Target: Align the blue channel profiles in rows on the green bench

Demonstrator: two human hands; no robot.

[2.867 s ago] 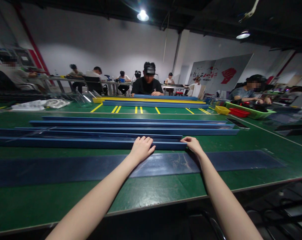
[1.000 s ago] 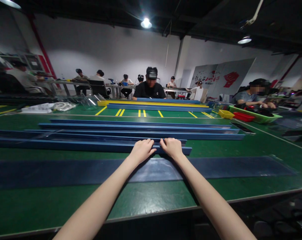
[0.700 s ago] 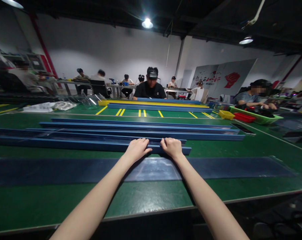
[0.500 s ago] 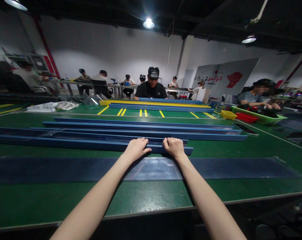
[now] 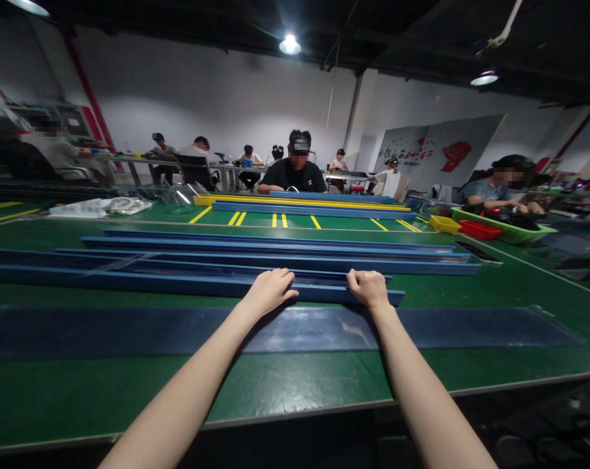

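A long blue U-shaped channel strip (image 5: 177, 285) lies across the green table in front of me. My left hand (image 5: 271, 290) is over its near wall, fingers curled across the edge and thumb pointing right along the front. Close to the strip's right end, my right hand (image 5: 370, 288) is closed like a fist around the same wall. The undersides of both hands' fingers are hidden. Clear film (image 5: 138, 257) shows inside the channel to the left. Between my forearms and beyond them, a flat clear plastic sheet (image 5: 451, 327) lies nearer to me.
More blue channel strips (image 5: 412, 267) lie just behind. Farther back are a yellow strip (image 5: 304, 203), a yellow tray (image 5: 444, 225), a red tray (image 5: 479, 229) and a green basin (image 5: 507, 233). A phone-like dark slab (image 5: 478, 252) lies right. A person (image 5: 295, 174) sits opposite.
The near blue channel strip has slid to the right, and my right hand has moved right with its end. My left hand has stayed almost in place.
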